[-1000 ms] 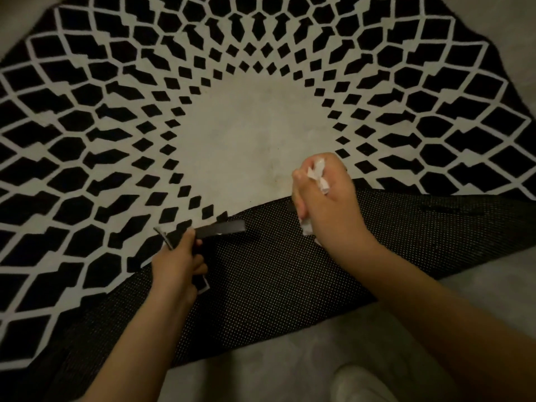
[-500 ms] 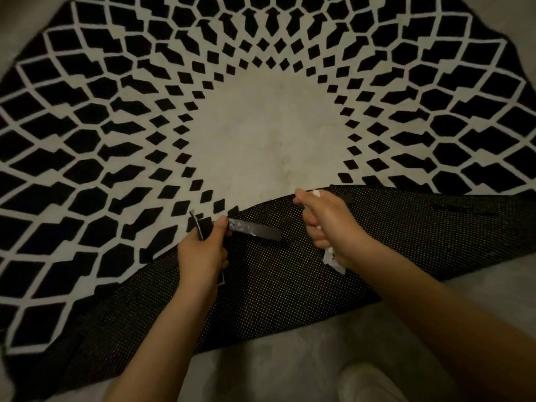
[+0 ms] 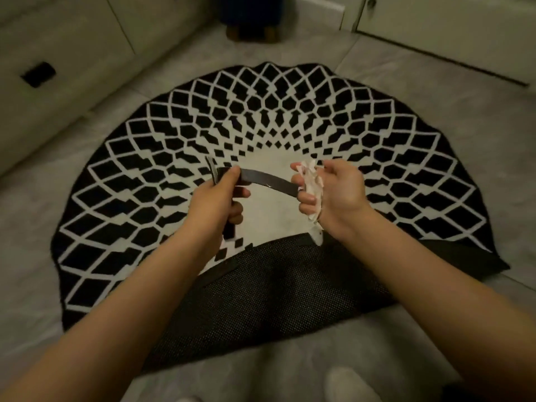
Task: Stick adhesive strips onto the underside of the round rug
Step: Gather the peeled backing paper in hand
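Note:
The round black-and-white rug (image 3: 150, 181) lies on the floor with its near edge folded over, showing the dark dotted underside (image 3: 275, 294). A dark adhesive strip (image 3: 266, 181) stretches in the air above the rug's pale middle. My left hand (image 3: 214, 204) grips its left end, along with more dark strips. My right hand (image 3: 333, 192) pinches the right end and also holds crumpled white backing paper (image 3: 313, 181). A strip (image 3: 220, 274) lies stuck near the fold's edge on the underside.
Grey tiled floor (image 3: 435, 117) surrounds the rug. White cabinets (image 3: 63, 53) run along the left and the far right. A dark stool with wooden feet (image 3: 249, 21) stands at the back. My white shoe (image 3: 348, 384) is at the bottom edge.
Both hands have risen from the folded underside to above the rug's middle. My right hand has come to the strip's free end. The view has pulled back, showing the whole rug.

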The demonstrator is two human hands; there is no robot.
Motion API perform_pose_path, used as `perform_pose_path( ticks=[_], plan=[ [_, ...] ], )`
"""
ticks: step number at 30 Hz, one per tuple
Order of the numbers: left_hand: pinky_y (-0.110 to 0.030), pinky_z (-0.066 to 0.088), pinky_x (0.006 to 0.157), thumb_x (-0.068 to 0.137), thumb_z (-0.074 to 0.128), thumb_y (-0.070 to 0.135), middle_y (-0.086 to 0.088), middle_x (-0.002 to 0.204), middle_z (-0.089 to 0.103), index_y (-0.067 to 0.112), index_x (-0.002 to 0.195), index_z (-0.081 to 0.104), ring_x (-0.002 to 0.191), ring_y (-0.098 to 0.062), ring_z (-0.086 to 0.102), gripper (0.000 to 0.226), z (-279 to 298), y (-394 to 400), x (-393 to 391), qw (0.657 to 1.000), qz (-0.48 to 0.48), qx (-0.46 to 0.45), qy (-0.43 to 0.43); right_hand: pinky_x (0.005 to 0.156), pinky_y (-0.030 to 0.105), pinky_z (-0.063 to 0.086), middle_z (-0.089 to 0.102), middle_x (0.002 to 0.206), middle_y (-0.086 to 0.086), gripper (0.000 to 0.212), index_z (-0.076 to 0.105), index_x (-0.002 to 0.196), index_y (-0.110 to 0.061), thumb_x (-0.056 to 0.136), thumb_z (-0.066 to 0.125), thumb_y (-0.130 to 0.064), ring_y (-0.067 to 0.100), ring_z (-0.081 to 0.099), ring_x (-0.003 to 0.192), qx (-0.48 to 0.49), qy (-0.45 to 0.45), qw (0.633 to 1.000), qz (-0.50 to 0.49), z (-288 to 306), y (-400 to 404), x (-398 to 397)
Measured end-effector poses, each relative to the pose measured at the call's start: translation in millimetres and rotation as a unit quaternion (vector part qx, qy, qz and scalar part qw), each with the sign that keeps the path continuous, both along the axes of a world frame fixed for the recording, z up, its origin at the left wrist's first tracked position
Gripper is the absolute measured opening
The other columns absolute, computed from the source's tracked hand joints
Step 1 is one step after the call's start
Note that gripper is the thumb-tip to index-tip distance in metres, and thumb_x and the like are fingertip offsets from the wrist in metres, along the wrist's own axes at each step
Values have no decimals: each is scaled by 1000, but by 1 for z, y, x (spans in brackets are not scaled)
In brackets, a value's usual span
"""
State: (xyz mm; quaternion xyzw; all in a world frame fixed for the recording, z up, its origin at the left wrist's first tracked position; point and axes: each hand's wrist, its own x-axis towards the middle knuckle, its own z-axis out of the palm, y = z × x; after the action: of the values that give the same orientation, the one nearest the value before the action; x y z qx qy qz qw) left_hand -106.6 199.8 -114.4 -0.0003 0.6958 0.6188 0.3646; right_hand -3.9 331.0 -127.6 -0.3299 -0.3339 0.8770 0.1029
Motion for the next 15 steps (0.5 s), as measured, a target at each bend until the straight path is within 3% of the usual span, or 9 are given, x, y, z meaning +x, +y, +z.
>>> perform_pose_path(
  ticks=[5, 11, 15],
  plan=[
    [-23, 27, 48, 98, 48, 30, 0, 72, 46, 12, 88, 58, 47, -8, 31, 23, 84, -4, 31, 999, -15, 43, 24, 50, 21, 30, 49, 78, 3, 45, 54, 112, -1, 71, 37, -12, 12, 36, 57, 8, 82, 995, -50, 83, -7, 49],
    [-22, 25, 44, 97, 50, 26, 1, 68, 40, 11, 94, 52, 45, -8, 28, 16, 150, 5, 103, 996, -12, 88, 3, 60, 20, 41, 48, 85, 4, 36, 47, 127, -1, 93, 35, -1, 10, 45, 67, 33, 79, 985, -152, 151, -16, 138],
    [-22, 26, 44, 97, 51, 26, 1, 67, 40, 11, 96, 52, 44, -8, 29, 15, 175, 7, 167, 992, -61, 106, 7, 60, 19, 49, 58, 83, 1, 27, 58, 112, -7, 94, 38, -1, 8, 55, 69, 64, 93, 975, -192, 182, -22, 205]
  ],
)
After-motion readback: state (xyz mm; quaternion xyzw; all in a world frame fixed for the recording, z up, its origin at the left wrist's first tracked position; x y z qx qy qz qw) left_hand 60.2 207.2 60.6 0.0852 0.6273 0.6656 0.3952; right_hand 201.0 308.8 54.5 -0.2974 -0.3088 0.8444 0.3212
